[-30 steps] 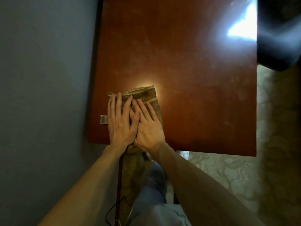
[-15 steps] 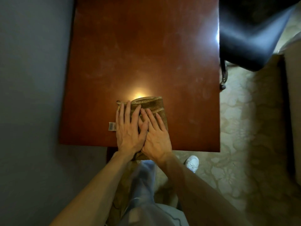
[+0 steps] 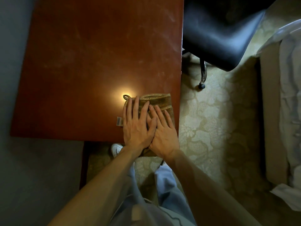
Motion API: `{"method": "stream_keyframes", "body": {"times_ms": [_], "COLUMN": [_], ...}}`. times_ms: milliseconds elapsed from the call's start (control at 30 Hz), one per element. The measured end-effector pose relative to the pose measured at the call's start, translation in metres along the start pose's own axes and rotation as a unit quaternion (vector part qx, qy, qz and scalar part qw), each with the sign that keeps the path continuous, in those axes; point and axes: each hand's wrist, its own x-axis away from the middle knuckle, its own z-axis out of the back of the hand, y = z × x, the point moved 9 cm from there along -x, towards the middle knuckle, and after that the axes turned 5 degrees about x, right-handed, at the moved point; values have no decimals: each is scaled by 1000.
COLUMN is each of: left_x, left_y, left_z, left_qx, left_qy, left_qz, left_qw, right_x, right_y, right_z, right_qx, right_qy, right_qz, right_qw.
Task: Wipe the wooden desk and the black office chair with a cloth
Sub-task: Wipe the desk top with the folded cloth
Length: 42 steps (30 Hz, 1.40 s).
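A folded brown cloth (image 3: 158,99) with a white tag lies at the near right corner of the reddish wooden desk (image 3: 91,59), part of it hanging over the near edge. Both hands press flat on it side by side, fingers straight: my left hand (image 3: 137,126) on the cloth's left half, my right hand (image 3: 163,131) on its right half, the fingers overlapping slightly. The black office chair (image 3: 218,33) stands just past the desk's right edge, its seat dark and glossy, one leg with a caster showing underneath.
A grey wall (image 3: 13,79) runs along the desk's left side. Patterned cream carpet (image 3: 211,128) covers the floor on the right. A bed with pale sheets (image 3: 286,95) fills the far right. My legs and a white shoe (image 3: 116,148) show below the desk.
Both hands have slid the cloth rightwards along the desk's near edge, from the left part to the right corner. The view has shifted right, bringing the chair and the bed into sight.
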Motion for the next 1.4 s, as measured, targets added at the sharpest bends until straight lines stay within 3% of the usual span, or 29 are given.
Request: {"method": "stream_keyframes", "body": {"times_ms": [133,267,400,500,567,633,700,767,833,900,1100,1200,1267,1333,1400], "left_x": [8,27,47,47,44,35,19,-2,-17,-19,36,40,24,5,-3], "left_y": [17,26,35,40,35,34,36,41,39,31,16,27,34,41,46], "left_z": [-8,-9,-11,-9,-6,4,11,3,-16,-28,-16,-10,-6,-6,-12], "left_qx": [14,66,128,175,194,173,125,77,27,-12,23,-8,-31,-33,-42], "left_qy": [27,77,136,142,128,112,62,-28,-153,-201,-87,-45,-51,-81,-134], "left_qz": [46,125,243,298,269,152,-13,-173,-250,-258,-22,37,-8,-129,-262], "left_qw": [998,987,952,928,935,967,990,981,956,945,996,998,998,988,955], "right_x": [4,0,-8,-11,-4,13,40,56,53,45,20,10,17,34,45], "right_y": [24,36,43,41,39,50,65,62,53,52,64,67,62,57,51], "right_z": [3,7,8,16,25,35,29,11,-3,-5,-4,10,18,16,5], "right_qx": [12,23,64,78,46,-29,-101,-158,-181,-143,-33,16,19,-29,-81], "right_qy": [13,11,-20,-20,7,57,56,4,-27,-33,-56,-34,-4,1,-11], "right_qz": [63,186,329,348,276,93,-127,-252,-279,-262,-31,14,-36,-145,-226], "right_qw": [998,982,942,934,960,994,985,955,943,954,997,999,999,989,971]}}
